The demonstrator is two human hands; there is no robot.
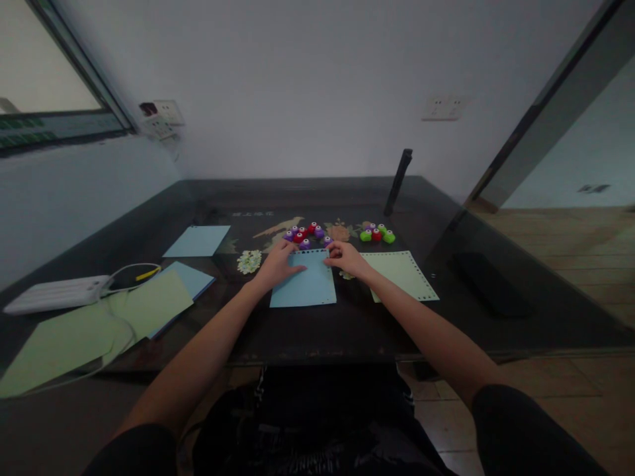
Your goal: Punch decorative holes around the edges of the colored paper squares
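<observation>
A light blue sheet of paper (308, 284) lies on the dark table in front of me, with small dark dots along its top edge. My left hand (280, 263) rests on the sheet's upper left side, thumb stretched out over the paper. At the upper right corner, my right hand (344, 258) has its fingers pinched together; whatever is between them is too small to make out. Several red and purple plastic pieces with white round tops (300, 235) sit just beyond the sheet. A pale green sheet (401, 274) with dots along its edges lies partly under my right forearm.
Left of my hand is a pile of small pale pieces (249, 261). Green and red plastic pieces (377, 234) stand at the right. Another blue sheet (197, 240), green sheets (99, 330), a white power strip (59, 294) with cable, a black upright object (398, 182) and a dark flat object (489, 284) surround the work.
</observation>
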